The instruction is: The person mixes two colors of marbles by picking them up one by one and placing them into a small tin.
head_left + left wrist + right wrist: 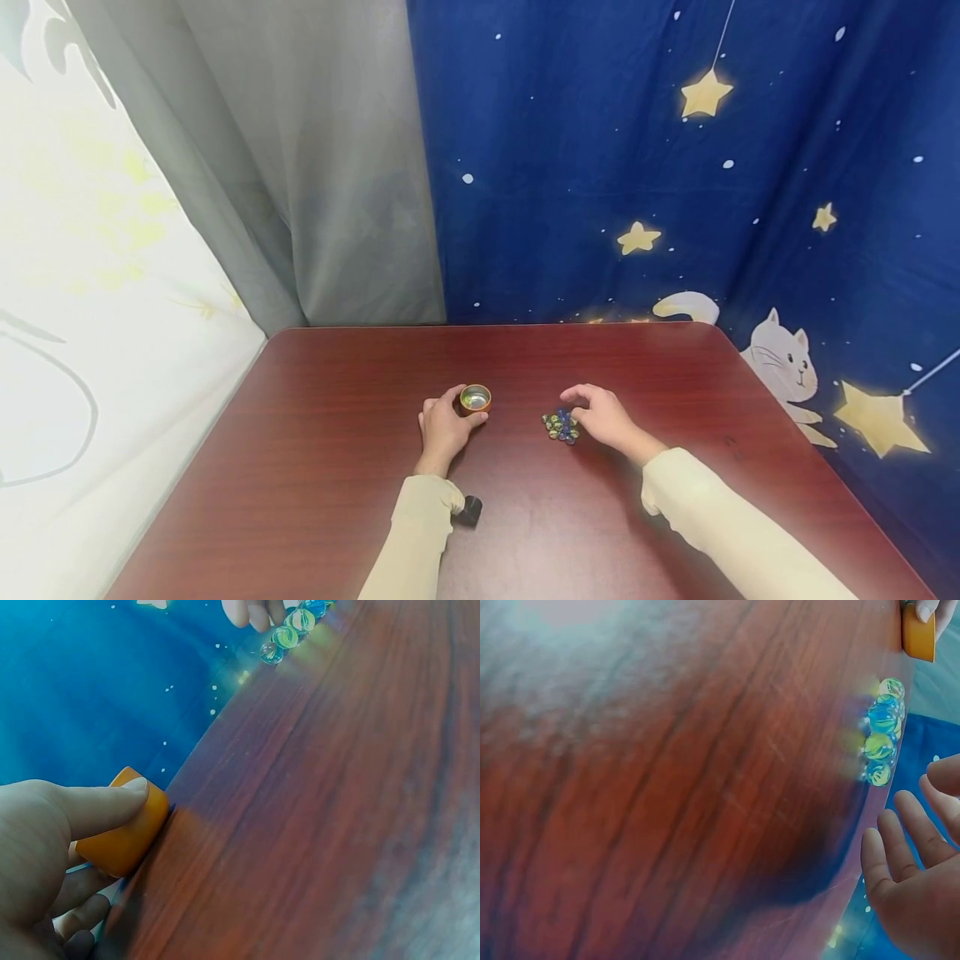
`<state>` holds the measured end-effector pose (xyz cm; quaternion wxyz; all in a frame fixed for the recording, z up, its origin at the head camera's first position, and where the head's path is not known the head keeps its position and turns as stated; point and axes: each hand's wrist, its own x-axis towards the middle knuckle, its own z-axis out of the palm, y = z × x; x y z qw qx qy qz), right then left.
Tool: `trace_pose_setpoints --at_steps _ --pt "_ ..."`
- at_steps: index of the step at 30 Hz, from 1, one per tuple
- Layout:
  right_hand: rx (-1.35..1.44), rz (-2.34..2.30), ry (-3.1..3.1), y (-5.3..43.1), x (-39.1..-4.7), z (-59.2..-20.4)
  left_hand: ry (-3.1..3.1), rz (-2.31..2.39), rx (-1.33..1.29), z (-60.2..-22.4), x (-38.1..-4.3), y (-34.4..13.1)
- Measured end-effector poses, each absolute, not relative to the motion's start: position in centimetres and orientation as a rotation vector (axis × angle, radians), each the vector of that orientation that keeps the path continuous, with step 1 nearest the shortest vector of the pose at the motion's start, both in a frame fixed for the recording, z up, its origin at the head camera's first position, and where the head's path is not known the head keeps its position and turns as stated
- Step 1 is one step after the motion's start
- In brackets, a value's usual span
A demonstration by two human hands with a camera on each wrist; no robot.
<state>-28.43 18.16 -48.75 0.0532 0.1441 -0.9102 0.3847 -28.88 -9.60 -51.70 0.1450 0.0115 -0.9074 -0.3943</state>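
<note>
My left hand [444,428] grips a small round orange tin [476,399] that stands upright on the table, thumb on one side and fingers on the other. The tin's open top shows a silvery inside with something yellow-green in it. In the left wrist view the thumb lies along the orange wall of the tin [127,832]. To the right, a cluster of blue and yellow-green glass marbles [561,426] sits on the table. My right hand [603,417] hovers at the cluster's right edge, its fingers loosely bent and apart, holding nothing in the right wrist view.
The dark red wooden table [337,517] reaches back to a grey curtain [360,167] and a blue star-patterned curtain [555,167]. A black object [470,511] shows at the left sleeve cuff. A pale patterned cloth [112,333] hangs along the left side.
</note>
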Motion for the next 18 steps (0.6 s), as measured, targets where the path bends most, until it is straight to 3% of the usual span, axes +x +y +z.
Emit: trace_pose_setpoints --at_steps 18 --pt "0.412 1.102 -2.81 19.0 -27.87 -49.15 -2.633 -1.138 0.045 -51.87 -29.04 -9.58"
